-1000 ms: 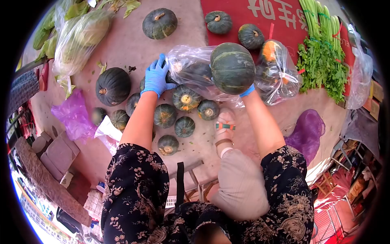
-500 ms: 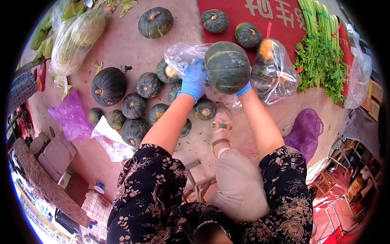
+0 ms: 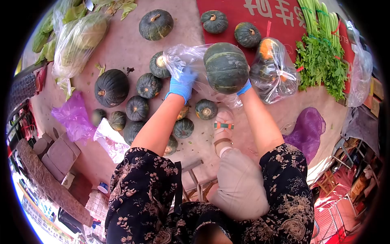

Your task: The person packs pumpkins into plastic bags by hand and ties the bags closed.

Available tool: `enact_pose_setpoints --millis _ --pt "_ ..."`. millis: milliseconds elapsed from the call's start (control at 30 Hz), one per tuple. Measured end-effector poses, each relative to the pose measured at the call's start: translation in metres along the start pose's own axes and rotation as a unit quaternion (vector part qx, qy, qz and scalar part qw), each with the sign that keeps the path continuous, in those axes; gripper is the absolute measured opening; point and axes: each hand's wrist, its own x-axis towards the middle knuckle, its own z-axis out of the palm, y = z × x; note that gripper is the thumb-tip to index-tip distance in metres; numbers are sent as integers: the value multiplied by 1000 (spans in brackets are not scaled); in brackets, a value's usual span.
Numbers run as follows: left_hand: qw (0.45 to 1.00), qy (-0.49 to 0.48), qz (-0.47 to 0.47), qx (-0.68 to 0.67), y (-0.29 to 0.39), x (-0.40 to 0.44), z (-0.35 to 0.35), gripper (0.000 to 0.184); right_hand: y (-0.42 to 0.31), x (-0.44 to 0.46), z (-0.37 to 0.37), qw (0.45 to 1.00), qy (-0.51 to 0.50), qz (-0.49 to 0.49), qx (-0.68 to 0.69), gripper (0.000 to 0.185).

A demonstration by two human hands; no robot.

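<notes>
Dark green, broad and rounded, the large squash (image 3: 226, 68) shows us pale stripes curving down its ribbed rind, with lighter speckles and a soft shine across it. We hold it up over the pale floor (image 3: 122, 44), near the left edge of the red sheet (image 3: 223, 6). Our right hand (image 3: 244, 87), gloved in blue, is under its lower right side; most of the fingers are hidden behind the rind, so we cannot tell how they stand. Our left hand (image 3: 181, 84), also gloved, has its fingers drawn together on the crumpled clear bag (image 3: 174, 59), though they are blurred. The film stretches across to the squash; whether it wraps the far side, we cannot tell. Just to the right sits the knotted bag of squashes (image 3: 280, 87), touches of orange showing through, and beyond it the celery (image 3: 321, 61) lies towards the sheet's right edge. Smaller striped squashes (image 3: 149, 85) dot the floor by our left forearm.
</notes>
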Motion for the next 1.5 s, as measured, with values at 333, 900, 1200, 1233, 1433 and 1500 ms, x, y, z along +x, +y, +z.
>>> enact_pose_setpoints --millis 333,900,1200,1233,1433,1500 --pt "662 -50 -105 -741 -55 -32 -30 81 2 -17 31 992 76 101 -14 59" --pt "583 306 -272 -702 23 -50 -51 24 83 -15 66 970 241 19 -2 74" --pt "585 224 -237 -742 18 -21 -130 19 64 21 49 906 287 -51 -306 73" --pt "556 178 -245 -774 4 -20 -128 19 59 23 38 886 267 -36 -377 70" --pt "590 71 -203 -778 -40 -12 -127 24 6 -26 90 493 109 32 -862 50" --pt "559 19 -138 -817 -41 -18 -131 29 -2 -32 94 435 71 47 -896 43"
